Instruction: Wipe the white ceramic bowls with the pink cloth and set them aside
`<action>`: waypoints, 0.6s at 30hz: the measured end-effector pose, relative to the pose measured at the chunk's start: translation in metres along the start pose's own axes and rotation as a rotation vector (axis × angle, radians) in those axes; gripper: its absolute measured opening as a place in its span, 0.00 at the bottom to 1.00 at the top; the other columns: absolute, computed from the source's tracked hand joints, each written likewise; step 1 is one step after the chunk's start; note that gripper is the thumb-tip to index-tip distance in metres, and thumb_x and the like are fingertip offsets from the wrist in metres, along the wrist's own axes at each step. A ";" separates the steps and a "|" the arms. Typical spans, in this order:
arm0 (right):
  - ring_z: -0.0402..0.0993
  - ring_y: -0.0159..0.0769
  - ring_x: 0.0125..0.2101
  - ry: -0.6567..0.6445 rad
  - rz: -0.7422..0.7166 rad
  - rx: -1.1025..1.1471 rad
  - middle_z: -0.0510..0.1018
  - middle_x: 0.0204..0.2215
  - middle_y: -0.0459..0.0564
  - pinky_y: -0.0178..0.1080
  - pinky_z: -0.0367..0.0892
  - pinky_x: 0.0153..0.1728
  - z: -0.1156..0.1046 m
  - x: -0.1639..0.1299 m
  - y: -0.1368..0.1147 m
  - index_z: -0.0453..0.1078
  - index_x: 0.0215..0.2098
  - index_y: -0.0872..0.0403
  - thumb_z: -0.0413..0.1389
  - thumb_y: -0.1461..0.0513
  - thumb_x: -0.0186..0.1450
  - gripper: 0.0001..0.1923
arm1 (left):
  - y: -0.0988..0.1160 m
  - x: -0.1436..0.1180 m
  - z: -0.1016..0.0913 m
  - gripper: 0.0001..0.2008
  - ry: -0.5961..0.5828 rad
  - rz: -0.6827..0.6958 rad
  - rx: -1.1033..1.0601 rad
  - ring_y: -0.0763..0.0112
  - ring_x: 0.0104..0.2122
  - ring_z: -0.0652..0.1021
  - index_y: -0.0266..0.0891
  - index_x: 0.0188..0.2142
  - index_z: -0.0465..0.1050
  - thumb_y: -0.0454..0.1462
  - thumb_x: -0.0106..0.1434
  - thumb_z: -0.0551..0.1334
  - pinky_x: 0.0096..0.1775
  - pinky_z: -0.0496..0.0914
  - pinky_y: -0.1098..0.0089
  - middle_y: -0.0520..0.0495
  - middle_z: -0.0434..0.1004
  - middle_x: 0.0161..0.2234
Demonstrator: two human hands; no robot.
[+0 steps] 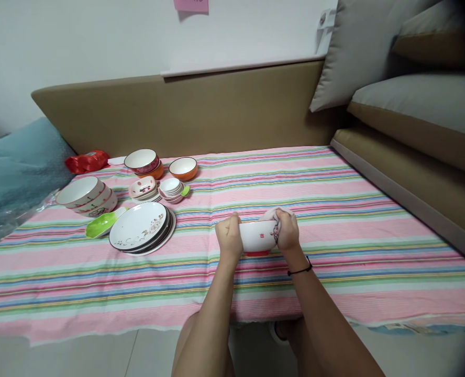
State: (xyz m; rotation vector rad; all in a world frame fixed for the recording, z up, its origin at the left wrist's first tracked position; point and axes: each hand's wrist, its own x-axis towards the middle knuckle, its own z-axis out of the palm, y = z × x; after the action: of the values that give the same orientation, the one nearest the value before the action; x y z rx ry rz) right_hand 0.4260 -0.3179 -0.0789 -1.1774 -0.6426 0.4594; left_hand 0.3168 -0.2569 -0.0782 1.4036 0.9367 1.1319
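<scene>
We are gripping a white bowl (258, 235) above the striped bed (334, 220): left hand (229, 236) fingers curled on its rim, right hand (287, 230) fingers pinching a cloth (270, 213) against it. Stacked plates (142, 229) are waiting untouched.

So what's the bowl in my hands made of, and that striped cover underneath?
The white bowl looks like glazed ceramic: smooth, glossy, with a red base. The striped cover looks like woven cotton-type fabric: matte, creased, draping over the edge.

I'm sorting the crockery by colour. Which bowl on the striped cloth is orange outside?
The small orange bowl at the back, right of the stacked bowls. The bowl in the hands and the big stacked bowls are white outside.
</scene>
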 end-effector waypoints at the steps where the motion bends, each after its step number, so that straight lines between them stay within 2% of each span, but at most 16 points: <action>1: 0.61 0.32 0.18 0.001 0.001 0.002 0.63 0.12 0.42 0.35 0.58 0.20 0.000 0.000 0.000 0.60 0.13 0.50 0.47 0.59 0.58 0.16 | 0.000 0.000 0.000 0.24 -0.002 -0.001 0.003 0.77 0.17 0.51 0.41 0.12 0.47 0.44 0.60 0.54 0.22 0.45 0.69 0.55 0.44 0.14; 6: 0.59 0.31 0.17 0.011 -0.006 -0.004 0.61 0.11 0.41 0.35 0.56 0.19 0.000 0.000 -0.001 0.57 0.13 0.50 0.47 0.60 0.58 0.16 | 0.000 0.000 0.000 0.23 0.000 -0.005 0.023 0.77 0.17 0.51 0.41 0.13 0.47 0.44 0.60 0.53 0.22 0.46 0.69 0.55 0.44 0.14; 10: 0.60 0.32 0.17 -0.019 0.001 -0.007 0.63 0.12 0.42 0.36 0.57 0.20 0.000 -0.001 -0.001 0.59 0.13 0.50 0.47 0.60 0.58 0.16 | 0.000 0.000 0.000 0.23 0.007 -0.022 -0.005 0.77 0.17 0.52 0.41 0.12 0.49 0.43 0.60 0.54 0.21 0.46 0.69 0.55 0.44 0.14; 13: 0.60 0.32 0.17 0.006 0.016 -0.002 0.63 0.12 0.42 0.36 0.57 0.19 0.000 0.000 0.000 0.59 0.13 0.50 0.47 0.59 0.58 0.16 | 0.001 0.000 0.001 0.23 0.020 -0.050 -0.030 0.78 0.16 0.52 0.41 0.12 0.49 0.43 0.59 0.55 0.21 0.46 0.70 0.56 0.44 0.13; 18: 0.69 0.33 0.21 0.022 0.057 0.104 0.69 0.14 0.43 0.35 0.65 0.26 0.001 0.003 0.009 0.65 0.15 0.51 0.46 0.58 0.57 0.15 | 0.007 -0.001 0.000 0.21 0.044 -0.094 -0.059 0.77 0.16 0.53 0.41 0.13 0.51 0.44 0.58 0.56 0.21 0.48 0.71 0.56 0.45 0.13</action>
State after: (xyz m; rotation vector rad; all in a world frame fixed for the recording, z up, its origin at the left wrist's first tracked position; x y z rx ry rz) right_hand 0.4280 -0.3125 -0.0865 -1.1026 -0.5604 0.5216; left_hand 0.3161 -0.2588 -0.0710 1.2789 0.9825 1.1154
